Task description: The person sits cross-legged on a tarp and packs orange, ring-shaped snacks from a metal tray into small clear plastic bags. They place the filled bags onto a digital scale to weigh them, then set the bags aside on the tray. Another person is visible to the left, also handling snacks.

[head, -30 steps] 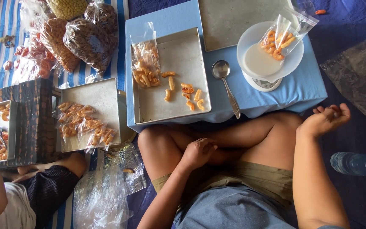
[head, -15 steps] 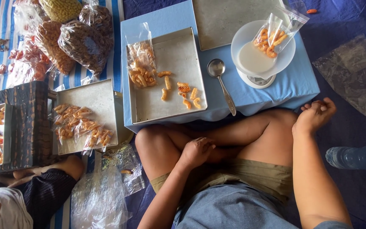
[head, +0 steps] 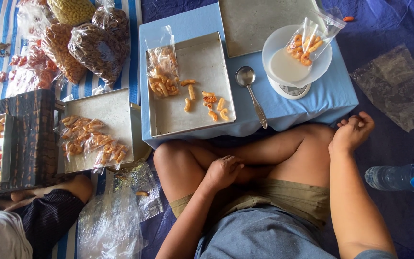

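Both hands idle, nothing held.

Your left hand (head: 224, 171) lay on your crossed legs, fingers (head: 235, 165) curled loosely together; your right hand (head: 353, 132) sat on your knee, fingers half curled, empty. Just ahead, the low blue table (head: 312, 103) carried a metal tray (head: 202, 62) with a snack bag (head: 161, 79) and loose orange snacks (head: 212, 103), a spoon (head: 250, 91) beside it, and a scale bowl (head: 283, 64) holding a second bag (head: 310, 41). A water bottle (head: 401, 176) lay right of you.

tray (head: 202, 62): matt metal | spoon (head: 251, 92): shiny metal | snack bags (head: 97, 45): glossy clear plastic | bottle (head: 401, 176): clear plastic
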